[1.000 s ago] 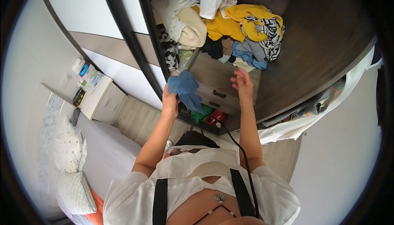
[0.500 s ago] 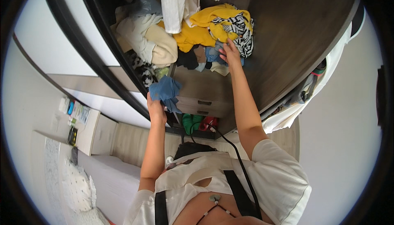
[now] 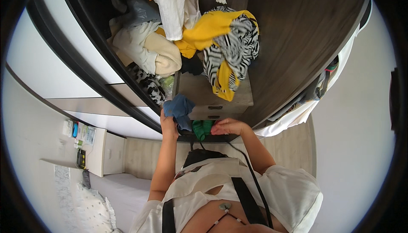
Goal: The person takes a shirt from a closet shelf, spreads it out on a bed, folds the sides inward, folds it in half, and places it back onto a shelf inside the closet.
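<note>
A crumpled blue cloth (image 3: 180, 109) is gripped in my left hand (image 3: 169, 127), whose fingers are closed on it in front of the wardrobe. My right hand (image 3: 229, 126) is low by the bottom of the drawers, fingers stretched to the left and somewhat blurred. They reach beside a green bundle (image 3: 201, 129), and no cloth shows in them. Above the right hand, a yellow cloth (image 3: 216, 24) and a black-and-white patterned cloth (image 3: 246, 35) hang in a tangle over the drawer unit (image 3: 199, 95).
Cream clothing (image 3: 163, 58) is heaped on the left, with white garments (image 3: 166, 3) hanging above. A dark wardrobe panel (image 3: 293, 41) stands at right. A black cable (image 3: 246, 158) runs past my chest. A bed (image 3: 123, 190) and white cabinet (image 3: 112, 152) are at lower left.
My right hand has come down from the clothes pile to the low green bundle. The yellow and patterned cloths have slumped over the drawer front. My left hand still holds the blue cloth, slightly lower.
</note>
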A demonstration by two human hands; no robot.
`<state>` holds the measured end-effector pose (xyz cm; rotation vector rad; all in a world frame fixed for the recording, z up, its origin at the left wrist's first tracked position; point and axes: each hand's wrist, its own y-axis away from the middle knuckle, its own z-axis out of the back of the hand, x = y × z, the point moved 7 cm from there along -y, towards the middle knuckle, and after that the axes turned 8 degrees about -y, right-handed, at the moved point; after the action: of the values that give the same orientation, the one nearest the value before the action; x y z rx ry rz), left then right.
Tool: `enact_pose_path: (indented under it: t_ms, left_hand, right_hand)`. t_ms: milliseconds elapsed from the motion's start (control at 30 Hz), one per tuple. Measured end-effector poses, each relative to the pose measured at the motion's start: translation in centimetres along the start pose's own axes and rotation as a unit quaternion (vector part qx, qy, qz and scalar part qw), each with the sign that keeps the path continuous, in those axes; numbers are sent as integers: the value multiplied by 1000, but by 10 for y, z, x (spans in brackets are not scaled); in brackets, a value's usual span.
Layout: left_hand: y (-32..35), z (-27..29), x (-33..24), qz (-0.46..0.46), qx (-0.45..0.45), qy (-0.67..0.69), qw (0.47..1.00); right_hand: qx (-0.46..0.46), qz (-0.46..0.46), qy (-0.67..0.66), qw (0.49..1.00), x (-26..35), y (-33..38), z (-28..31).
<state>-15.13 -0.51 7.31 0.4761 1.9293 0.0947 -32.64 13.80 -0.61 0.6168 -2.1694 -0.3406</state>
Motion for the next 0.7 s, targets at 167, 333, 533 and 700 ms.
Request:
enact_pose_path:
  t_ms: [167,333,533,700]
  left_hand:
    - [11,21,-6,7,-45,-28,999]
    - [22,37,1,12,-50,-27,998]
    - [44,75,2,13,-102,-11,995]
    - [81,124,14,31,-171,26,984]
  right_hand:
    - [-260,304,-214,891,37,3,71]
    - [-313,345,-216,858,115,21,11]
    - [-297,249,-267,882,111,-26,40]
    - [-470,208,-224,828,90,-48,78]
